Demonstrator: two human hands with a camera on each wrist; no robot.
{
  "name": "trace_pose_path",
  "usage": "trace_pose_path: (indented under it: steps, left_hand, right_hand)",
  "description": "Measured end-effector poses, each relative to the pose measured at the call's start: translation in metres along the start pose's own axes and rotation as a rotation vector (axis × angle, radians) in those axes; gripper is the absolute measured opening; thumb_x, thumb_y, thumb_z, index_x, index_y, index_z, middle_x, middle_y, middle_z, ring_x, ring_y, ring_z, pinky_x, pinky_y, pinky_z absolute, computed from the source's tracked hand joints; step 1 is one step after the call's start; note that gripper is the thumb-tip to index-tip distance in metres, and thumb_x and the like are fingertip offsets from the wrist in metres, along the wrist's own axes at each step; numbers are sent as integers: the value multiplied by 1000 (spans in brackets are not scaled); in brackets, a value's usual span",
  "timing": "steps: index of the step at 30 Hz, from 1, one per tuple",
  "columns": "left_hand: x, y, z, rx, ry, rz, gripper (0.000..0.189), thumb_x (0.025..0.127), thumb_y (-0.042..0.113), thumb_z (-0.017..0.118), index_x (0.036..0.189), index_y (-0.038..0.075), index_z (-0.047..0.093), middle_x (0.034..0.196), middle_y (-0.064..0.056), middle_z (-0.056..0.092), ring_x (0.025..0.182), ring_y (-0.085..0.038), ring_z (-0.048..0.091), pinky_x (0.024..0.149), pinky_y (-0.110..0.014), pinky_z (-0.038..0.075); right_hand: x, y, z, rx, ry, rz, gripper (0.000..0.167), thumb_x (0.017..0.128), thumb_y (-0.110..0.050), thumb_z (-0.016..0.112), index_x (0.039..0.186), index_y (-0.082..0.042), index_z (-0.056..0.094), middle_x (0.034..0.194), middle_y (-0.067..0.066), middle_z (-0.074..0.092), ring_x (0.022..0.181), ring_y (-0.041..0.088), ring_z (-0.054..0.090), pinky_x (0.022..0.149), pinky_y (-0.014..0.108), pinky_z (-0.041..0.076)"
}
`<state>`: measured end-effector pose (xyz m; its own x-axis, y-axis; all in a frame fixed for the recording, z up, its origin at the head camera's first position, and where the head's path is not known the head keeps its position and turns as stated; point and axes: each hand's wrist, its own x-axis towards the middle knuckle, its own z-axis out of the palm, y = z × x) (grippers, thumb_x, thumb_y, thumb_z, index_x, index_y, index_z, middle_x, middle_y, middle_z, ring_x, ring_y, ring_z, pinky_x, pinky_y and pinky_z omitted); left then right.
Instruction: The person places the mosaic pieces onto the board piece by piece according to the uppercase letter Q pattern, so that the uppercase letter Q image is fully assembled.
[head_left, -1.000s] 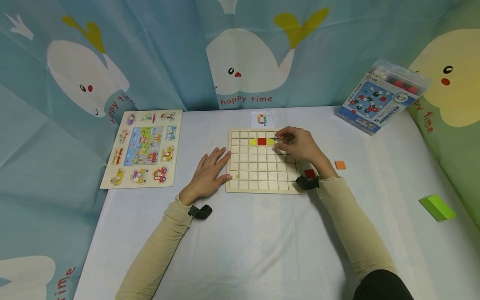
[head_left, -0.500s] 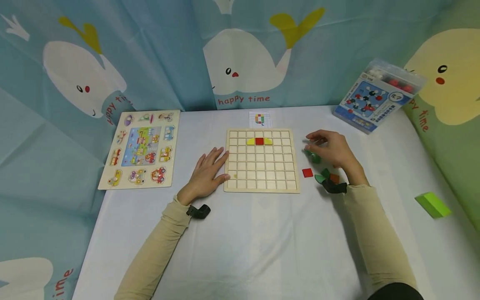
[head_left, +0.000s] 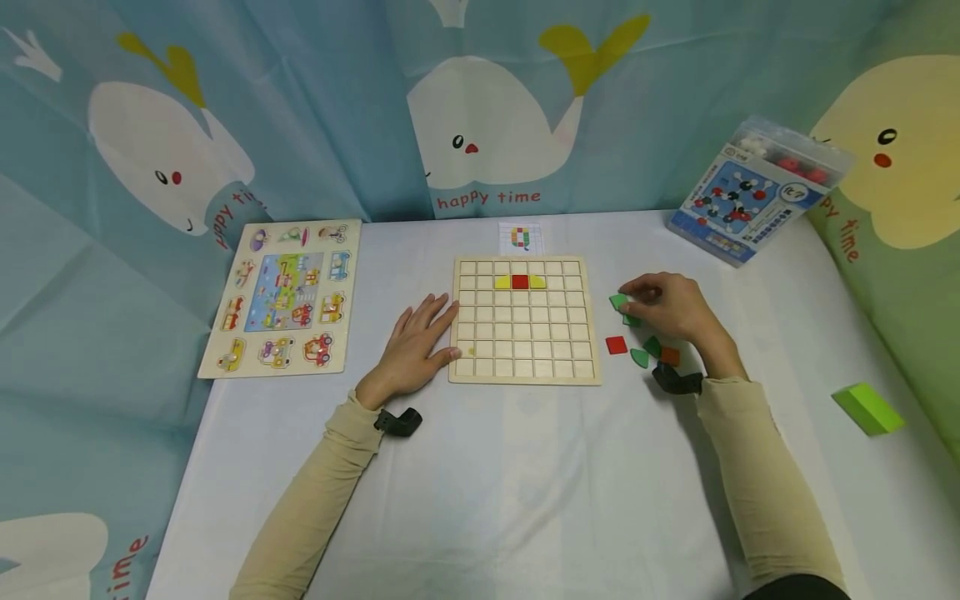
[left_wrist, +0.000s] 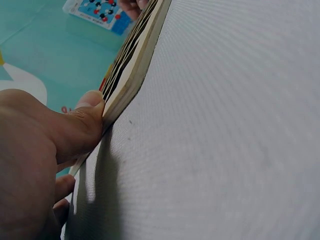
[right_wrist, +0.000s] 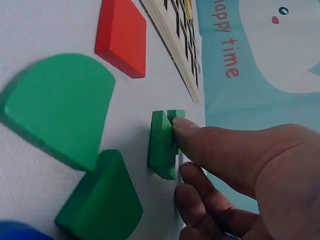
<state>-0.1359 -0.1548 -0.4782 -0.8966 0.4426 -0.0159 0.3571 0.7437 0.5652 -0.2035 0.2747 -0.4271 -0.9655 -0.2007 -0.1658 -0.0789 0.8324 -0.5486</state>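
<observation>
My left hand (head_left: pixel 412 354) lies with fingers spread at the left edge of the wooden grid board (head_left: pixel 525 333), its thumb (left_wrist: pixel 82 120) against the rim. A red square tile (head_left: pixel 520 282) sits on the board between two yellow tiles (head_left: pixel 502 283). To the right of the board, my right hand (head_left: pixel 667 308) pinches a small green tile (right_wrist: pixel 176 115) between thumb and fingers; its far side is hidden. Another green tile (right_wrist: pixel 162 145) is right beside it. Nearer lie two green quarter-circle tiles (right_wrist: pixel 60 110), a loose red square tile (head_left: pixel 617 345) and an orange tile (head_left: pixel 670 357).
A small pattern card (head_left: pixel 520 239) lies behind the board. At the left is a picture puzzle board (head_left: pixel 281 300). A boxed molecule set (head_left: pixel 757 196) stands at the back right, and a light green block (head_left: pixel 868 409) lies far right.
My right hand has moved from above the board to the right, then slightly lower onto the green tiles. The left hand has stayed at the board's edge.
</observation>
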Motion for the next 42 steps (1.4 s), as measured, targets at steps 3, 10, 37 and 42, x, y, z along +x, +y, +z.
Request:
trace_pose_path:
  steps: [3,10,37,42]
  left_hand:
    - [0,0,0,1,-1,-4,79,106,35,65,170,10,26,178,-13,17,167,-34,6,132,-59,1]
    - [0,1,0,0,0,-2,78,106,35,64,170,10,26,178,-14,17,167,-34,7,132,-59,1]
    - [1,-1,0,1,0,7,77,107,34,62,170,9,25,178,-14,17,167,-34,8,132,-60,2]
    - [0,0,-1,-3,-7,-1,77,107,34,63,170,10,25,178,-13,17,167,-34,7,132,-59,1]
  right_hand:
    - [0,0,1,3,6,0,38,101,-23,74,129,2,71,125,30,70,113,45,64,96,61,53]
    - [-2,-1,3,16,23,32,38,100,-26,75,124,3,69,120,29,69,106,42,64,91,56,54]
    - [4,-5,11,170,70,11,37,106,-19,60,143,-15,65,102,18,63,87,30,52,71,39,45]
    - [6,-9,12,177,103,-9,31,106,-20,65,136,-11,69,101,16,62,86,28,53,67,33,45]
